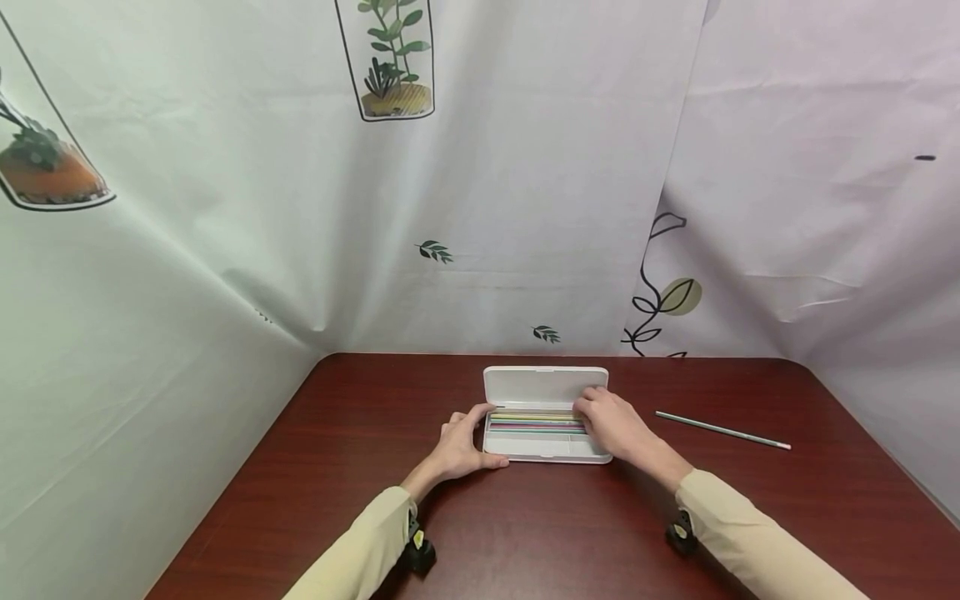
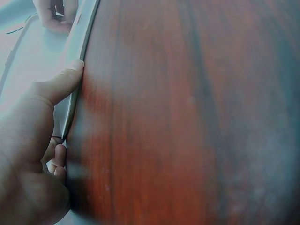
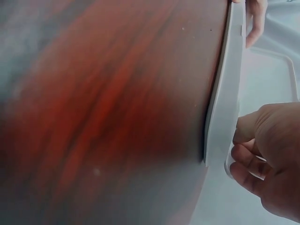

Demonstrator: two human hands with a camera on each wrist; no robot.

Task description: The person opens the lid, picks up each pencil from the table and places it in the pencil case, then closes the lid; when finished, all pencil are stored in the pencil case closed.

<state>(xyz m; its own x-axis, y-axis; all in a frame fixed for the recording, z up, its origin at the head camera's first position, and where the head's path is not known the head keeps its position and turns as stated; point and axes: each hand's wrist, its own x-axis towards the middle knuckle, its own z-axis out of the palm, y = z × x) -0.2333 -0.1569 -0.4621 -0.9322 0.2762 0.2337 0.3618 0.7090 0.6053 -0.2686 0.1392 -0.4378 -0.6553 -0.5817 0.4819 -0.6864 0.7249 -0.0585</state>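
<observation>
A white pencil case [image 1: 543,447] lies with its lid [image 1: 546,384] raised at the back. Several colored pencils [image 1: 532,423] lie side by side in it. My left hand [image 1: 457,447] spans the case's left end, thumb on the front edge and index finger at the back corner. In the left wrist view, the left thumb [image 2: 65,84] presses the case's rim. My right hand [image 1: 611,421] reaches into the right end with curled fingers [image 3: 248,159], pinching at a pencil's end there; the fingertips are partly hidden. A thin dark tip shows near the left index finger.
A pale green pencil [image 1: 723,430] with a white end lies apart on the dark red-brown table [image 1: 375,400], right of the case. A white printed cloth [image 1: 510,208] hangs behind the table and along both sides.
</observation>
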